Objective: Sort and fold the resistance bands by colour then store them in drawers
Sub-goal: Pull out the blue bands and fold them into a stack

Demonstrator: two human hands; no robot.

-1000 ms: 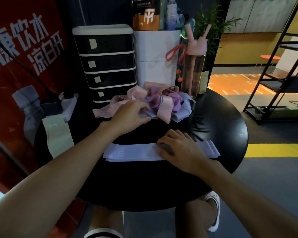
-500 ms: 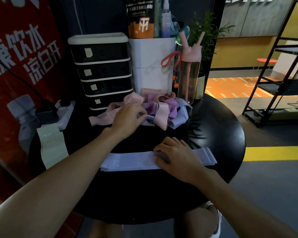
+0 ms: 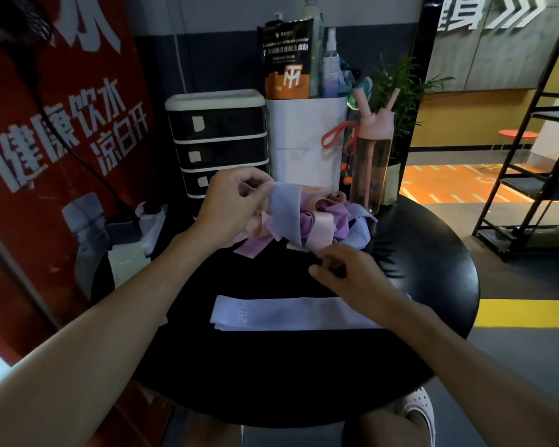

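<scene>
The left hand (image 3: 229, 201) pinches the top of a lavender band (image 3: 286, 217), held up above the mixed pile (image 3: 323, 221) at the back of the worktop (image 3: 433, 269). The right hand (image 3: 346, 275) hovers just below, fingers curled; I cannot tell whether it grips anything. Best to draw the band free slowly, steady the pile, then lay it squarely on the flat lavender stack (image 3: 271, 312) marked 20.
</scene>
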